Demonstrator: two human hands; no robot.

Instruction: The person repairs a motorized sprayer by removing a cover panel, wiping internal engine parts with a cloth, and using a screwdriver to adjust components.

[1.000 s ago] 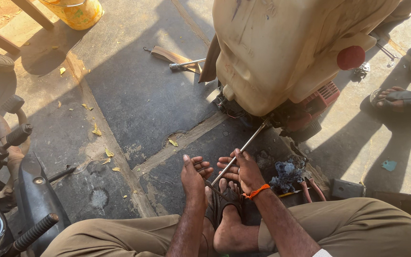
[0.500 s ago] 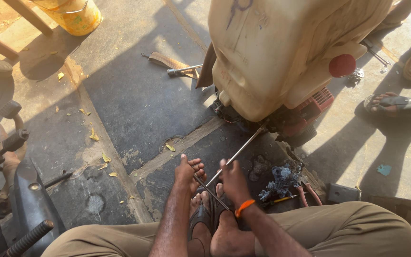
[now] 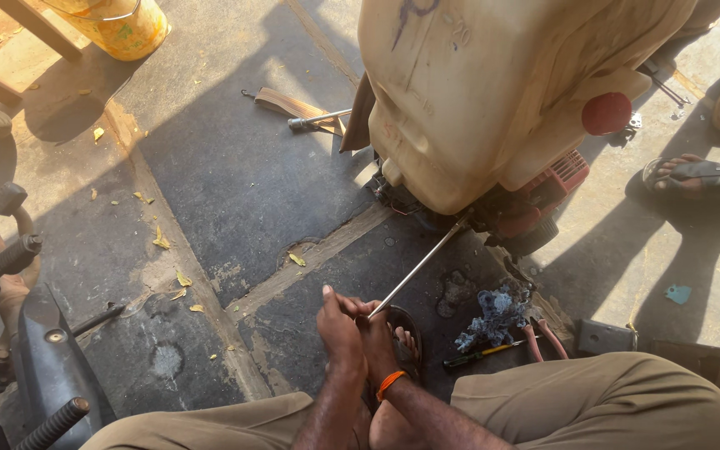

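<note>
Seen from above, a seated person's left hand (image 3: pixel 339 321) and right hand (image 3: pixel 374 333) close together around the near end of a long metal rod (image 3: pixel 421 264), which slants up to the engine (image 3: pixel 535 208) beneath a large cream plastic tank (image 3: pixel 493 92) on the concrete floor (image 3: pixel 235 192)

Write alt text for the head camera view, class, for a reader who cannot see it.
Both hands, left and right, grip a long metal rod that runs up under a cream plastic tank on a small red engine. The person sits on dark pavement, with pliers and a screwdriver close by.
</note>
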